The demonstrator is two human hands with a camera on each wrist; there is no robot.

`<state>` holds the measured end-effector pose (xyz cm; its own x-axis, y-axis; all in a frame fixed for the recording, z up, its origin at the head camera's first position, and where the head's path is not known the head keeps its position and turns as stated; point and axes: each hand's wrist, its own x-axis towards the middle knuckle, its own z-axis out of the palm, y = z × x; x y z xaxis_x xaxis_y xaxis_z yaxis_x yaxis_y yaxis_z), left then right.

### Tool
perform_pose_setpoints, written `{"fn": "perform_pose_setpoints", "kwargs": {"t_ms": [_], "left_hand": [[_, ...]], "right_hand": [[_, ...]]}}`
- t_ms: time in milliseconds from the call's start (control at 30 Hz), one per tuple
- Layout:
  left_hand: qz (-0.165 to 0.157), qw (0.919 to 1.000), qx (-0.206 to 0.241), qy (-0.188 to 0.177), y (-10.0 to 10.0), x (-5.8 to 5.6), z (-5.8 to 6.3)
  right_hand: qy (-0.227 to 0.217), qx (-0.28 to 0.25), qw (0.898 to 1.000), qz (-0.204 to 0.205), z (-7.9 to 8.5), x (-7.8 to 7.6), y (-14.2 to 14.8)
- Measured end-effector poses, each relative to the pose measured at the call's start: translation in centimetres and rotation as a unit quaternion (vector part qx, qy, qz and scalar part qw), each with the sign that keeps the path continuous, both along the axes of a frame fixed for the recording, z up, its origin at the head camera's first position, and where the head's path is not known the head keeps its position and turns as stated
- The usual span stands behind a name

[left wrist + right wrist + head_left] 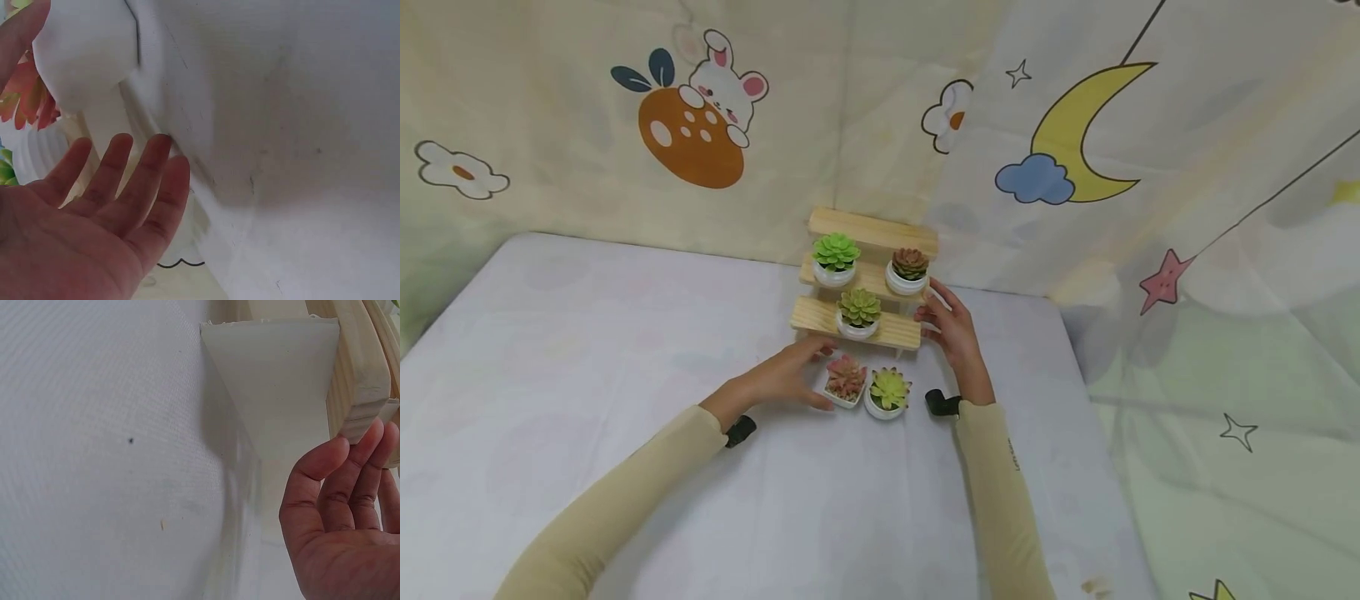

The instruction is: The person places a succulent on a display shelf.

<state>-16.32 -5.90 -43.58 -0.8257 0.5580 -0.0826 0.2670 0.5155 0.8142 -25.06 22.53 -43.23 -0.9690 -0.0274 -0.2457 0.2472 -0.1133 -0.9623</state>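
Note:
A three-tier wooden plant stand (pixel 829 312) stands near the back of the table. My right hand (pixel 953 329) is at its right side; in the right wrist view its thumb and fingertips pinch the end of a plank (pixel 365 387). My left hand (pixel 782 375) is spread beside the pink succulent (pixel 846 377) in a square white pot, holding nothing. In the left wrist view the left hand's fingers (pixel 147 181) are slightly bent and apart. A yellow-green succulent (pixel 889 390) in a round white pot stands right of the pink one.
On the middle tier sit a bright green succulent (pixel 836 252) and a brown one (pixel 910 265), both in white pots. A dull green succulent (pixel 859 310) occupies the lowest tier. Behind the white-covered table (pixel 625 350) hangs a patterned curtain (pixel 865 108).

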Motion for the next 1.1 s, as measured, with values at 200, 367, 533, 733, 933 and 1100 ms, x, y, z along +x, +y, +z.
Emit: {"fn": "perform_pose_setpoints", "kwargs": {"t_ms": [200,367,533,733,933,1100], "left_hand": [[-0.024,0.9996,0.013,-0.001,0.6,-0.7,-0.3],[-0.04,0.9988,-0.002,0.027,0.9,-0.9,-0.4],[-0.05,0.9976,-0.031,0.037,1.1,-1.0,-0.6],[-0.028,0.9985,-0.028,0.037,0.6,-0.7,-0.5],[-0.001,0.9992,0.001,0.04,-0.3,0.0,0.5],[0.024,0.996,0.041,0.076,-0.8,0.5,2.7]], "right_hand": [[0.002,0.004,1.0,0.007,0.1,-0.1,0.0],[0.002,0.006,1.0,0.007,0.2,-0.1,-0.1],[0.003,0.009,1.0,0.005,0.1,0.0,0.0],[0.005,0.01,1.0,0.006,0.1,0.1,-0.1],[0.005,0.006,1.0,0.009,0.1,0.2,-0.1],[-0.001,0.005,1.0,0.002,0.1,0.1,0.1]]}}
